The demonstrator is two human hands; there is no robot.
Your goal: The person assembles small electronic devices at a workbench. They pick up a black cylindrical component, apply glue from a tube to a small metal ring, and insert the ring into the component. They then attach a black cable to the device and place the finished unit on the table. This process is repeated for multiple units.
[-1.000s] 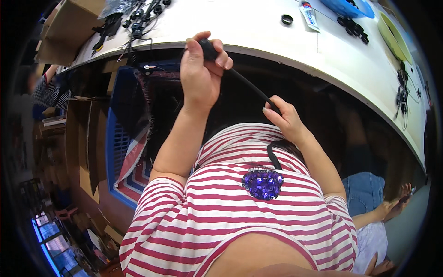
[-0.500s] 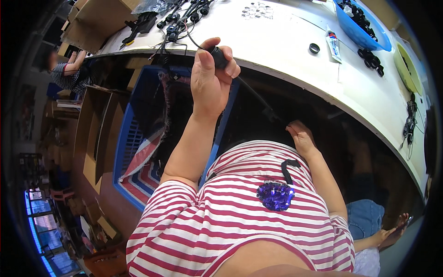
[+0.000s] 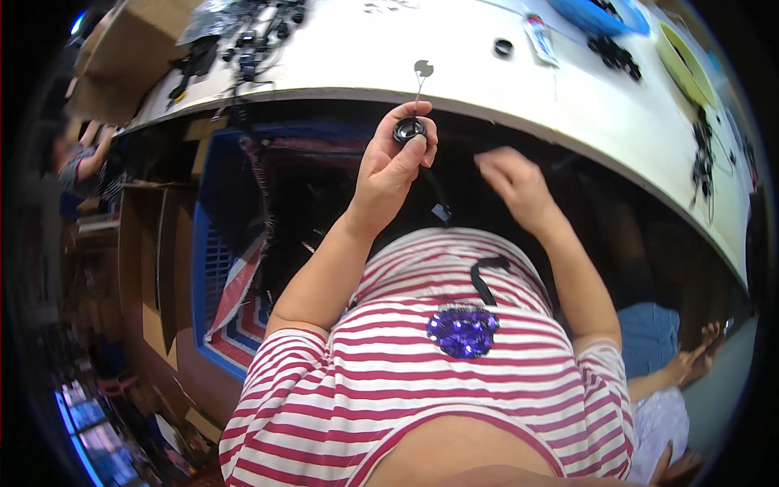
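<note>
Left hand [image 3: 388,156] gripping round black part [image 3: 409,130], white table [image 3: 357,69]

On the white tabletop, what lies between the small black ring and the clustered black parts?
A white-and-blue tube lies between the ring and the black parts, in the head view.

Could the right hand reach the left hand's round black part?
Probably yes: the right hand is near and the gap looks clear, though the left hand partly wraps the round black part.

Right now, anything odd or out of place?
No obvious spill or break. A small grey disc sits outside the round black part in the left hand, on thin wires, so it looks loose. Black cables lie jumbled at the left end of the table.
</note>
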